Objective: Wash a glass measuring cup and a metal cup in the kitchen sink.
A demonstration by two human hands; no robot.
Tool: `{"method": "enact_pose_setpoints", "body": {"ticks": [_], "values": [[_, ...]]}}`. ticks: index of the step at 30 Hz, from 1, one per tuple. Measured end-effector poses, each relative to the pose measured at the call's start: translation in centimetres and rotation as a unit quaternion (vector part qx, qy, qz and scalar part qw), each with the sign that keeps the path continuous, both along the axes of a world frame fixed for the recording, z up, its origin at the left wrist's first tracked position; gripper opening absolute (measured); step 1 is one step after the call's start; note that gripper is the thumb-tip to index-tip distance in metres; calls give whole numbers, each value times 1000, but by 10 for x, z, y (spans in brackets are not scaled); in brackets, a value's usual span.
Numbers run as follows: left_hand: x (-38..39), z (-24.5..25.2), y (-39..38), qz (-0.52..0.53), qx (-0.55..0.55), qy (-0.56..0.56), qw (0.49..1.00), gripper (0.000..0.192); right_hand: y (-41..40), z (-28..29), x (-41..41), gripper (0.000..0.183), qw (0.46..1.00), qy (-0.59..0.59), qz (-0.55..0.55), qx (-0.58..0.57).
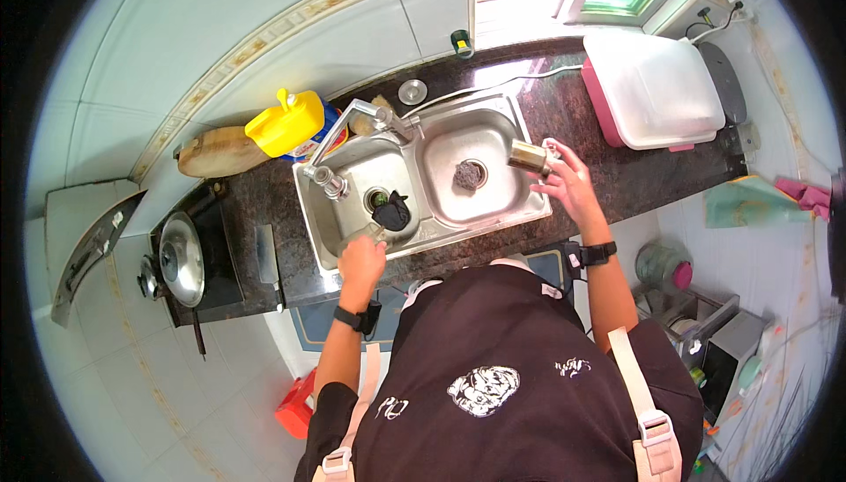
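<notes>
My left hand [362, 264] is closed around a clear, glass-like object [360, 232] at the front of the left basin; its shape is hard to make out. Beside it a black cloth [392, 212] lies near the left drain, where green scraps show. At the right rim of the double sink [538, 208], my right hand [574, 184] holds a small shiny cylindrical container [527, 156], tilted sideways, in its fingers. A grey scouring pad [467, 176] sits by the right basin's drain. The chrome faucet [340, 128] has its spout over the left basin.
Left of the sink lie a cleaver [267, 254] and a lidded pan [182, 258] on a stove. A yellow jug [285, 124] and a wooden chopping board [221, 151] stand behind. A drain cover [412, 92] lies behind the sink; a pink bin with a whitish lid [651, 92] stands right.
</notes>
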State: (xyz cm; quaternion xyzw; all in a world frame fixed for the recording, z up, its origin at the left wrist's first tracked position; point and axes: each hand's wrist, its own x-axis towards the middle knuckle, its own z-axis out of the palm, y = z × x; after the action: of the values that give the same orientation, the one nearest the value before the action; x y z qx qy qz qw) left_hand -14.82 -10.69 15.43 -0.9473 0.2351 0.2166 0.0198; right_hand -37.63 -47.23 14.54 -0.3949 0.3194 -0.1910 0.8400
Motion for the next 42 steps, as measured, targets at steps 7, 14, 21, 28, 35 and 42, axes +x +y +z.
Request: {"method": "enact_pose_setpoints", "body": {"ticks": [7,14,21,28,35,42], "values": [[-18,20,18,0,-107,-20,994,46,19,-94,40,56,763,220,124,-594],[-37,23,46,-10,-246,-82,966,49,62,9,77,60,965,-46,179,-186],[-46,38,41,11,-359,-47,932,44,48,-34,81,65,978,-16,185,-93],[-62,32,39,0,-309,-110,945,38,74,-44,66,64,880,169,243,-370],[-72,25,6,-32,-345,-115,931,43,119,53,80,68,853,-54,277,-439],[-78,39,-30,-78,-363,-121,921,34,142,35,83,70,844,-69,282,-450]]}}
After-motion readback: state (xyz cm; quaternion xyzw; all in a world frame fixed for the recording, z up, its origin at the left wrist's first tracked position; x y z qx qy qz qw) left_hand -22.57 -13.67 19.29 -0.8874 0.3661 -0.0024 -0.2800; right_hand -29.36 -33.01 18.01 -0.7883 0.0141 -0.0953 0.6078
